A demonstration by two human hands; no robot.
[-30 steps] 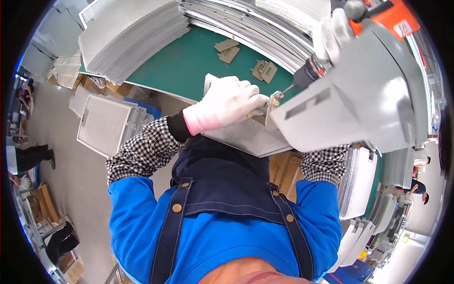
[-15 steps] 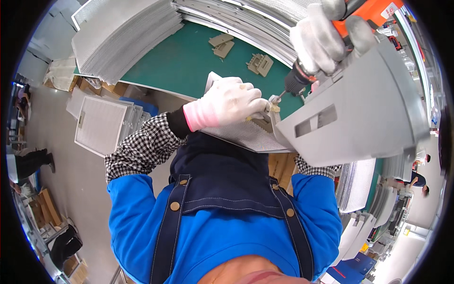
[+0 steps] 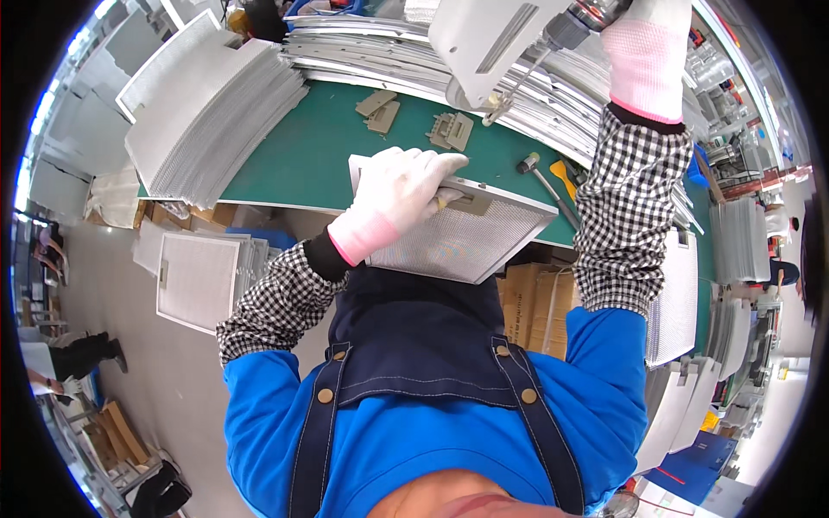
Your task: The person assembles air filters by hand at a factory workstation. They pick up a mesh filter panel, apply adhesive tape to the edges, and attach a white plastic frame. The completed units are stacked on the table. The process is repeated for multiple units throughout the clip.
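— Where's the filter [image 3: 458,237]?

— At the counter's [image 3: 294,164] near edge, jutting out over it toward the body. The left hand [image 3: 401,194] lies flat across its top frame with the fingers spread wide, pressing it down, I'd say to keep it from sliding.

— And the right hand [image 3: 643,43]?

— Raised well above the far side, wrapped tight round a power screwdriver [image 3: 574,26]. Its bit [image 3: 518,82] points down and left, clear of the filter.

— What's under that bit?

— Small tan latches: one set [image 3: 451,131] almost beneath the tip, another pair [image 3: 380,108] further left, all within easy reach on the green mat.

— Anything else close by?

— A hammer [image 3: 542,180] and a yellow-handled tool [image 3: 563,177] by the right edge. Stacks of filters [image 3: 216,112] fan out over the left corner, and more panels [image 3: 414,52] line the far edge.
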